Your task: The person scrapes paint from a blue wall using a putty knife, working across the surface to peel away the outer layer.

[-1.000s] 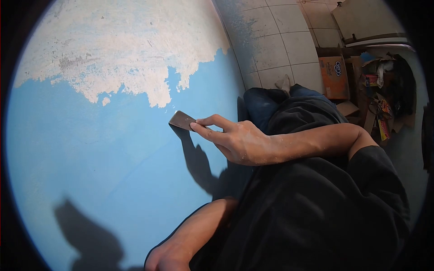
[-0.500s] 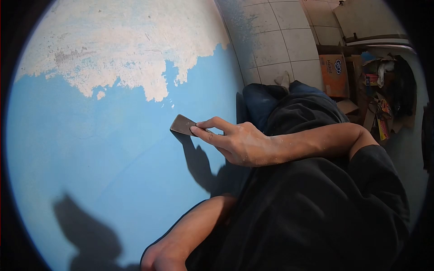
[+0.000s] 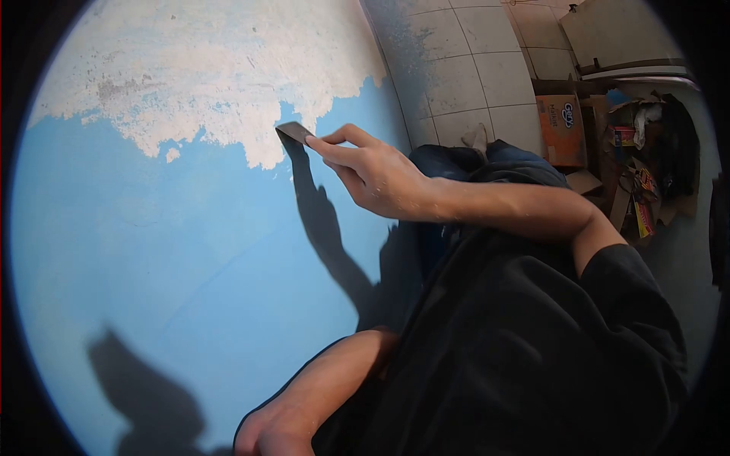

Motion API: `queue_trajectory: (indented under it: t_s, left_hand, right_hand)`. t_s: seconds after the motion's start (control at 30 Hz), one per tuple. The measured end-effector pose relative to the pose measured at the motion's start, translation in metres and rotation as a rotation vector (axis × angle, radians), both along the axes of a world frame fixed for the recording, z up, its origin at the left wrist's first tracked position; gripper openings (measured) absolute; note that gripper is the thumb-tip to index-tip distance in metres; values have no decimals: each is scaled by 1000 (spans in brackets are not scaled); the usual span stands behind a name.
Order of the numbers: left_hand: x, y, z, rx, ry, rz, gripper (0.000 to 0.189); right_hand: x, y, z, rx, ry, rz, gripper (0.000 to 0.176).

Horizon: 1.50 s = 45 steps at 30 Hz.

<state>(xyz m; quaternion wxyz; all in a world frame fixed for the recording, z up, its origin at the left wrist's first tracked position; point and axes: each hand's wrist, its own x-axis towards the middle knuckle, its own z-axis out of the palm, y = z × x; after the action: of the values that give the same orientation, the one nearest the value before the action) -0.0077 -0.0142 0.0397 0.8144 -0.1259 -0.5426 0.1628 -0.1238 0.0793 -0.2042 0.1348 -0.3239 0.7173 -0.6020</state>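
Observation:
My right hand (image 3: pixel 376 171) is closed around a putty knife, its thumb and fingers pinching the broad grey blade (image 3: pixel 295 132). The blade's edge lies at the ragged border where blue paint (image 3: pixel 190 228) meets a pale, scraped patch (image 3: pixel 205 83) on the wall. A dark shadow of the blade and hand falls across the blue area. My left forearm (image 3: pixel 334 380) is bent in against the black shirt (image 3: pixel 517 334), and the left hand is hidden behind the shirt's folds.
A tiled floor (image 3: pixel 460 80) with bluish dust along the wall runs past my legs. An orange carton (image 3: pixel 561 131) stands on the right, beside a box of mixed packets and scraps (image 3: pixel 639 175). A pale panel (image 3: pixel 620 34) is at the upper right.
My right hand has carried the putty knife up the view, from the blue paint to the border of the pale patch. The left arm has stayed put.

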Motion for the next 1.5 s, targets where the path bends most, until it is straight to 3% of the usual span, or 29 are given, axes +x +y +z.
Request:
queue_trajectory:
  t_s: [0.2, 0.27, 0.33, 0.4, 0.53, 0.57, 0.67, 0.8, 1.5]
  left_hand:
    - [8, -8, 0, -65, 12, 4, 36]
    - [7, -8, 2, -67, 13, 13, 36]
    - [7, -6, 2, -70, 12, 16, 36]
    - [8, -6, 1, -86, 6, 15, 36]
    - [23, -12, 7, -159, -112, 63, 36]
    - [26, -12, 8, -179, -147, 88, 35]
    - [-6, -3, 1, -79, 104, -53, 35]
    - [0, -6, 0, -84, 38, 20, 36]
    - [-15, 0, 0, -48, 88, -54, 36]
  right_hand:
    - [46, 28, 21, 7, 65, 129, 64]
    - [39, 27, 15, 5, 57, 133, 63]
    - [9, 16, 25, 157, -15, 104, 58]
    - [-16, -3, 10, 12, 64, -28, 49]
    - [3, 14, 21, 69, 86, 61, 42]
    - [12, 19, 21, 20, 98, 65, 43]
    - [1, 13, 20, 24, 82, 33, 54]
    - [-17, 4, 23, -75, 61, -6, 46]
    - [-27, 8, 32, 39, 6, 65, 40]
